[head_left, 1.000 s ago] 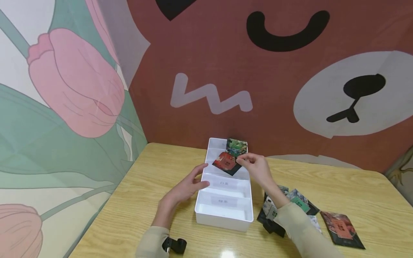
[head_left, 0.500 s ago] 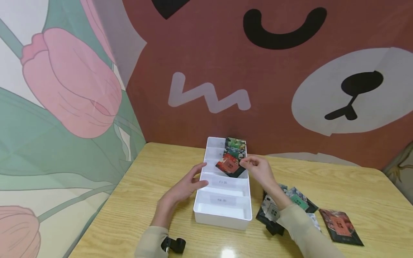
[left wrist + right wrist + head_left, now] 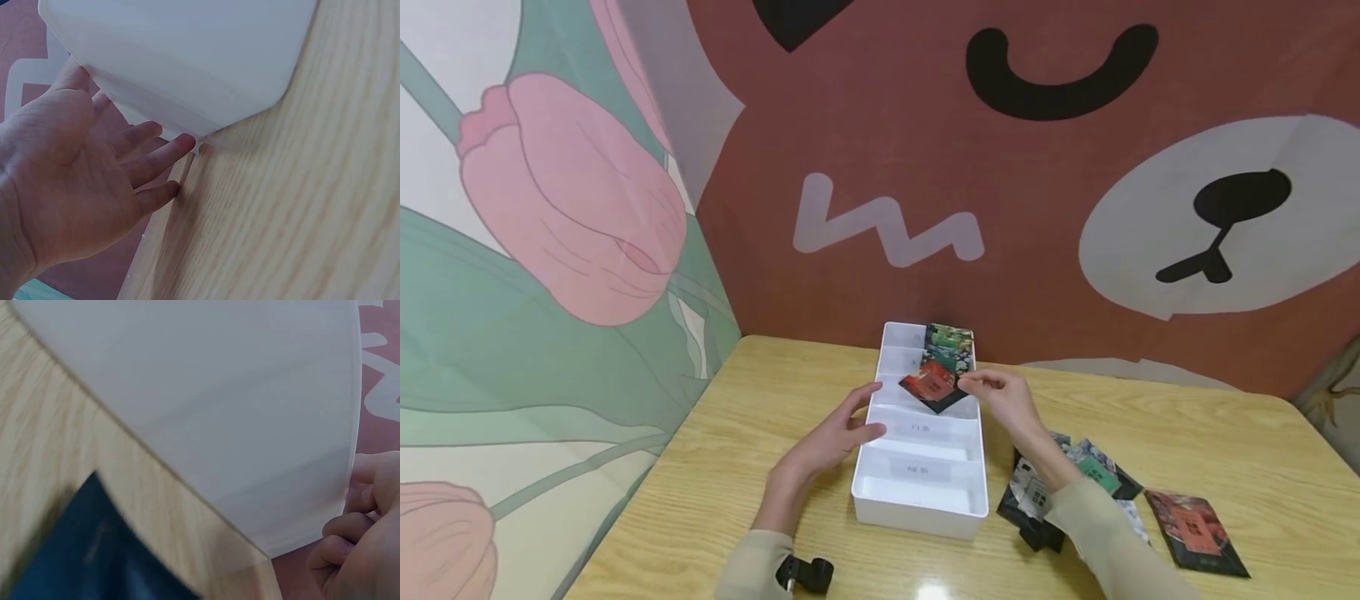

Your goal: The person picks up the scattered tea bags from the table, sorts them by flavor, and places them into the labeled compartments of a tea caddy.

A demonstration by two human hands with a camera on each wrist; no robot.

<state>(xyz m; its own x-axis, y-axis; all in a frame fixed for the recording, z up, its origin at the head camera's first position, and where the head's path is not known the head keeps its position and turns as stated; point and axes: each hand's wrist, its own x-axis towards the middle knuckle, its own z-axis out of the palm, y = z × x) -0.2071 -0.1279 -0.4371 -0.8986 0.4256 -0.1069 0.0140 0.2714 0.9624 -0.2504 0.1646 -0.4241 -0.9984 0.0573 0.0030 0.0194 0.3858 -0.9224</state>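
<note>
A long white divided box (image 3: 917, 523) stands on the table, with paper labels on its dividers. My right hand (image 3: 1009, 402) pinches a corner of a red-and-black packet (image 3: 934, 385), which lies slanted over the box's middle compartment. Just behind it, a green-patterned packet (image 3: 949, 337) and a blue-green one (image 3: 946, 357) stand in the far compartments. At the box's left side, my left hand (image 3: 826, 437) touches the rim with thumb and index finger. In the left wrist view, this hand's (image 3: 81, 156) other fingers extend loosely beside the box wall (image 3: 187, 56).
Right of the box, several packets lie in an overlapping pile (image 3: 1030, 492), partly hidden by my right forearm. Another red packet (image 3: 1195, 533) lies farther right on the wooden table (image 3: 722, 467). A wall printed with a bear (image 3: 1037, 208) rises behind the table's back edge.
My right hand has shifted slightly right and toward me with the red-and-black packet, uncovering more of the blue-green packet behind. My left hand has stayed at the rim.
</note>
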